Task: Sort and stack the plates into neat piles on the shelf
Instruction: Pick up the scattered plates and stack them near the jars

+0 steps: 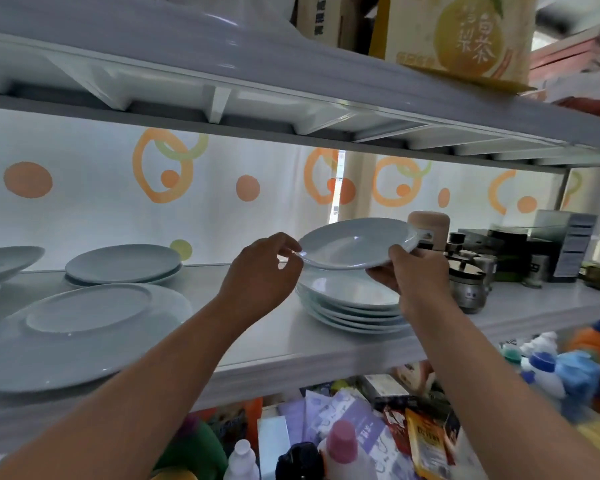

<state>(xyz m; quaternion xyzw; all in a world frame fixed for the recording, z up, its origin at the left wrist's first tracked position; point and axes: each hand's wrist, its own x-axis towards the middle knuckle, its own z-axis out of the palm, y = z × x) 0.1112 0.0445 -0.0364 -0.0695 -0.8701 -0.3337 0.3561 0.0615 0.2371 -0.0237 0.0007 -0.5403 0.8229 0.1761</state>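
A pale blue-white plate hangs level just above a pile of several like plates on the white shelf. My left hand pinches its left rim. My right hand grips its right rim from below. To the left, a large plate lies upside down at the shelf's front. Behind it sits a low pile of two upturned plates. Another plate shows partly at the far left edge.
Metal spice jars, a tan canister and dark boxes crowd the shelf right of the pile. The upper shelf hangs low overhead. Bottles and packets fill the level below. A dotted curtain forms the back.
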